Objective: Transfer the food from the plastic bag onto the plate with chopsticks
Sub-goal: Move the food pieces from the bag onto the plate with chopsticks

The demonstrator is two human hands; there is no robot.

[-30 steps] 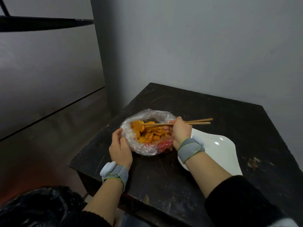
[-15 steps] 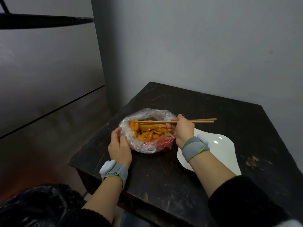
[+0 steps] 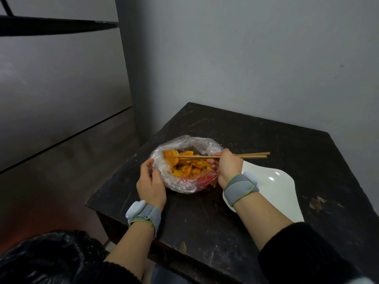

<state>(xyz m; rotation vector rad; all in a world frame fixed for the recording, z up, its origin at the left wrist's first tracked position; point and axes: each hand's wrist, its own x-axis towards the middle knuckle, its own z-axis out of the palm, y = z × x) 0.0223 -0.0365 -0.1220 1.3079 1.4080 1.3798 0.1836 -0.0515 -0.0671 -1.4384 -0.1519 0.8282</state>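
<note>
The clear plastic bag [image 3: 185, 160] is sitting open on the dark worktop [image 3: 205, 218], with orange food pieces [image 3: 187, 168] piled inside it; what the food is cannot be made out, and the red print low on the bag is too crumpled to read. The left hand [image 3: 150, 183] is cupping the bag's near-left side, fingers curled against the plastic, its fingertips partly hidden behind the folds. The right hand [image 3: 227, 168] is closed around a pair of wooden chopsticks [image 3: 221, 156], which are lying almost level across the bag's mouth with their tips over the food at its far-left edge; whether they are pinching a piece cannot be told. The white plate [image 3: 274, 191] is lying just right of the bag, its left part being covered by the right wrist and grey wristband [image 3: 240, 186].
</note>
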